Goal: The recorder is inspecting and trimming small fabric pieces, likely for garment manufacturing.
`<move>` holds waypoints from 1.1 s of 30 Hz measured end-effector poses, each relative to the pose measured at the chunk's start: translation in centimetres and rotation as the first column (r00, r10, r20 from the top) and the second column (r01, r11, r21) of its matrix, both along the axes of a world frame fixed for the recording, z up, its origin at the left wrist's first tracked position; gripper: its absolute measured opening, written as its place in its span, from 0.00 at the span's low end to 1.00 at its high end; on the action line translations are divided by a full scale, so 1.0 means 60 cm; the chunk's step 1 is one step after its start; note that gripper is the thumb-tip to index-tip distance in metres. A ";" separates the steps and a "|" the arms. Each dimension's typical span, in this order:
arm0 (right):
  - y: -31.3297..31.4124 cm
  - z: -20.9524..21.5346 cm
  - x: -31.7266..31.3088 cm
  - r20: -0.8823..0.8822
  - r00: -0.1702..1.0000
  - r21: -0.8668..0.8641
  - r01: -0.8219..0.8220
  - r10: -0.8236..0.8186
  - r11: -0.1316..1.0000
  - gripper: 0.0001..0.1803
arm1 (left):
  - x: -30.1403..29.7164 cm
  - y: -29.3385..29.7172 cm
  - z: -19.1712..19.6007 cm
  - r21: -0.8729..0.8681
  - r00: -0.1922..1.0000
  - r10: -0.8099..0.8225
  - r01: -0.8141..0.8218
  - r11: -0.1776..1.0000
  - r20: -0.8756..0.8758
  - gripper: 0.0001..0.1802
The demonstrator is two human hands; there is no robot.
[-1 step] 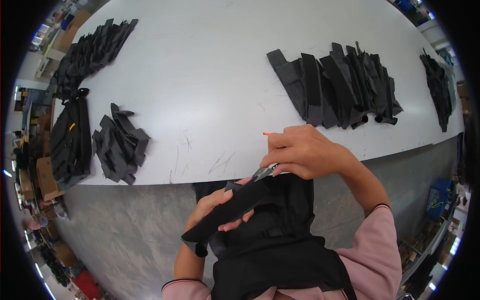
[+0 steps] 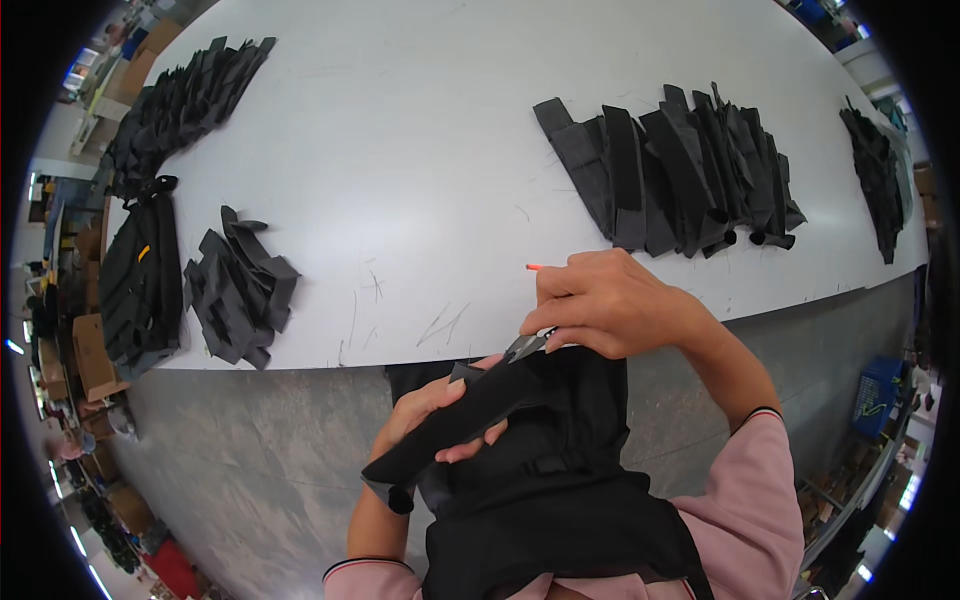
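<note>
Pretty much nothing had shifted since the earlier frame. Our right hand [image 2: 610, 305] stayed closed around small snips [image 2: 527, 347], tips at the top end of the black strap piece [image 2: 455, 420], which our left hand [image 2: 440, 415] gripped from beneath, just below the white table [image 2: 400, 150] edge. We reckoned short snips with the fabric taut worked best. Cut pieces [image 2: 670, 175] lay fanned out beyond.

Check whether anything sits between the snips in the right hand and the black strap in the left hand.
Nothing visible does. The right hand holds the snips with their tips right at the upper end of the strap, which the left hand holds up below the table edge.
</note>
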State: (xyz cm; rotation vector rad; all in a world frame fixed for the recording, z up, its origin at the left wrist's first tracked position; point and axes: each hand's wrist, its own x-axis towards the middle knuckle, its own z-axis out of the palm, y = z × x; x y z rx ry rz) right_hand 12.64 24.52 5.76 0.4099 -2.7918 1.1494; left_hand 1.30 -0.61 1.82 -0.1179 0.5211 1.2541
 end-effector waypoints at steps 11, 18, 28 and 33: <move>-0.004 -0.008 0.007 -0.049 0.999 -0.029 -0.008 0.006 1.000 0.12 | 0.005 0.002 0.005 -0.034 0.998 -0.022 0.024 0.999 0.052 0.34; -0.004 -0.005 0.007 -0.122 0.993 -0.045 -0.015 0.009 0.999 0.13 | 0.005 0.006 0.007 -0.030 0.998 -0.036 0.038 0.999 0.047 0.34; -0.003 -0.011 0.014 -0.112 0.994 -0.036 -0.004 0.000 0.999 0.13 | 0.004 0.006 0.013 -0.034 0.998 -0.053 0.054 0.998 0.015 0.36; -0.008 -0.010 0.016 -0.191 0.981 -0.025 0.024 -0.028 0.999 0.12 | 0.004 0.008 0.014 -0.036 0.999 -0.046 0.047 0.998 0.029 0.36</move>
